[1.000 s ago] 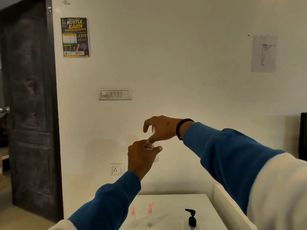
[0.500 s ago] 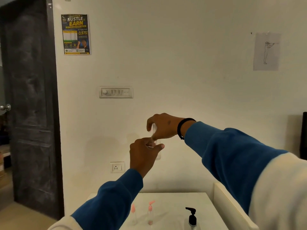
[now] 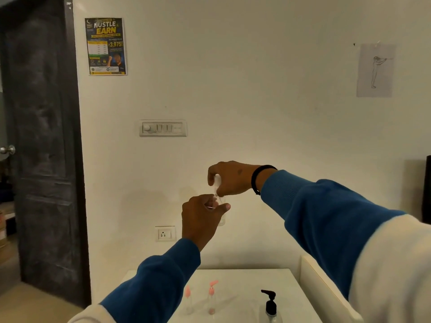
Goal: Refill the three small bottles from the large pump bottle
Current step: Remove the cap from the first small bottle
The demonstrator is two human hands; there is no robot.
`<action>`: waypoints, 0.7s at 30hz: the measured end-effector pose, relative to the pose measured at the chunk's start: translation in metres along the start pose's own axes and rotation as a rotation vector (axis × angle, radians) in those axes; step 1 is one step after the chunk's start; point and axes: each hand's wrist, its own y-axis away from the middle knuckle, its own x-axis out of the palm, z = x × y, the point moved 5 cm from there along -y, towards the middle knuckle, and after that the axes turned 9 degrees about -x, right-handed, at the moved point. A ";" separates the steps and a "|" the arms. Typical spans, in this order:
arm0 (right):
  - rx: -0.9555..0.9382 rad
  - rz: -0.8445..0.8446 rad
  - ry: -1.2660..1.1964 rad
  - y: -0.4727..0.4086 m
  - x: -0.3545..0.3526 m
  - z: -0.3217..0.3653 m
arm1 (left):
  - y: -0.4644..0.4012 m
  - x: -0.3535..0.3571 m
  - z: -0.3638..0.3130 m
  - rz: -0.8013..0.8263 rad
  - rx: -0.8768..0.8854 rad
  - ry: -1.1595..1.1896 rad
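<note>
Held up well above the worktop (image 3: 245,283): 1 small clear bottle (image 3: 221,216), body wrapped by the curled fingers (image 3: 213,202) of the left hand (image 3: 200,217). Directly above those fingers, right hand (image 3: 229,178) pinching the bottle's pale cap (image 3: 217,181), apparently to twist it. Looks light, thin-walled and smooth, probably plastic; likely to slip or dent under a hard squeeze, so best gripped round the middle, cap taken at its sides. Far below both hands, 2 more small bottles with pink pumps (image 3: 188,299) (image 3: 211,299), and right of them the large pump bottle (image 3: 270,307) with black head, heavier, better steadied at its base.
</note>
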 end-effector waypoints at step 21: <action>0.065 -0.116 0.031 -0.008 0.006 -0.005 | 0.001 0.002 0.002 0.014 -0.042 0.040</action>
